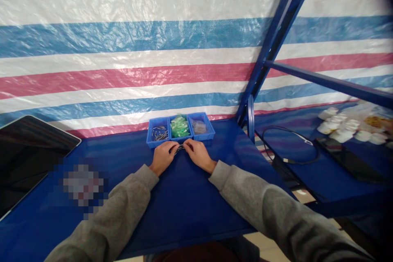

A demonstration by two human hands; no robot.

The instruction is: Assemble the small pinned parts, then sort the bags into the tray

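My left hand point(163, 157) and my right hand point(198, 154) meet just in front of three small blue bins, fingers pinched and closed. Between the fingertips show some slim dark metal pieces point(178, 147); their exact kind is too small to make out. Thin silvery metal parts lie loose in the left bin point(150, 141). Green plastic items point(179, 126) fill the middle bin. The right bin point(209, 136) holds clear plastic items point(199, 127), perhaps small bags. Both wrists rest low over the blue table point(184, 204).
At the left lies a large dark-screened panel point(27, 159) beside a blurred-out patch point(82, 184). A blue metal frame post point(264, 57) rises at the right. Beyond it are a black cable point(288, 161), a flat dark device point(350, 159) and several white items point(337, 125).
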